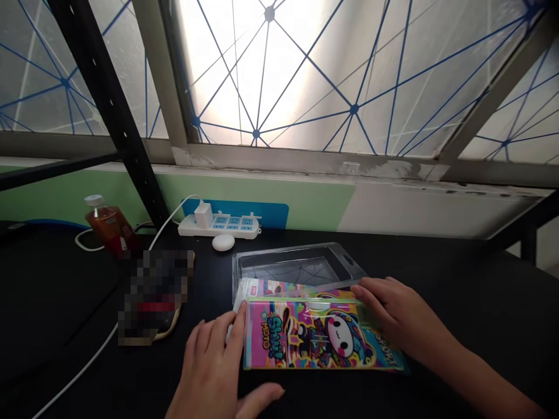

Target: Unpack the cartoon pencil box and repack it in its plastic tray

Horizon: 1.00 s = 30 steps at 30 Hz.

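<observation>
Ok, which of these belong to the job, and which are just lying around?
Job: left hand, right hand, colourful printed card, clear plastic tray.
Lying around: drink bottle, power strip, white charger.

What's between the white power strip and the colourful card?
In the head view, a clear plastic blister shell lies between the power strip and the card.

We were in office-like workroom: black desk (pixel 458 291), power strip (pixel 236 227) with white charger (pixel 203 215), drink bottle (pixel 109 226), black metal shelf upright (pixel 109 105), frosted window (pixel 305 75) with blue-lined film.
</observation>
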Each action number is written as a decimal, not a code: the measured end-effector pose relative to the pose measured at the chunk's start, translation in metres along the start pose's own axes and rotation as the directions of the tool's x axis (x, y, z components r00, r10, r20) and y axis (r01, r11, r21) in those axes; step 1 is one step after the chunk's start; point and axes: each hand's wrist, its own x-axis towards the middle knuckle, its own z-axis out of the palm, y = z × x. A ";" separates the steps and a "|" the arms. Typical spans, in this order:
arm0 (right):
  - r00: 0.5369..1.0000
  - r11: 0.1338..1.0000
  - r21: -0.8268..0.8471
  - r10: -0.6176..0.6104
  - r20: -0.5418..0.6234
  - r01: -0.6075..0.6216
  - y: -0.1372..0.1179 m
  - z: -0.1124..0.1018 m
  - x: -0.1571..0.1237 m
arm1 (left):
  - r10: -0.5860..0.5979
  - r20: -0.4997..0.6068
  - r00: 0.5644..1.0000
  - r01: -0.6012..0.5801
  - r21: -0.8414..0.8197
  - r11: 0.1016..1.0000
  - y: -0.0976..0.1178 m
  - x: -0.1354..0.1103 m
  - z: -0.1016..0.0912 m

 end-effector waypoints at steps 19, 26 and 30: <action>0.954 0.953 -0.055 -0.296 0.042 0.298 -0.035 0.008 -0.012 | 0.186 0.066 0.980 -0.192 0.102 0.976 -0.005 0.007 -0.005; 0.950 0.954 0.093 -0.293 0.109 0.283 -0.070 0.022 -0.010 | 0.204 0.089 0.975 -0.202 -0.035 0.979 -0.002 0.009 -0.008; 0.955 0.952 0.148 -0.283 0.093 0.267 -0.073 0.025 -0.005 | 0.087 0.114 0.990 -0.058 -0.231 0.971 0.000 0.007 -0.007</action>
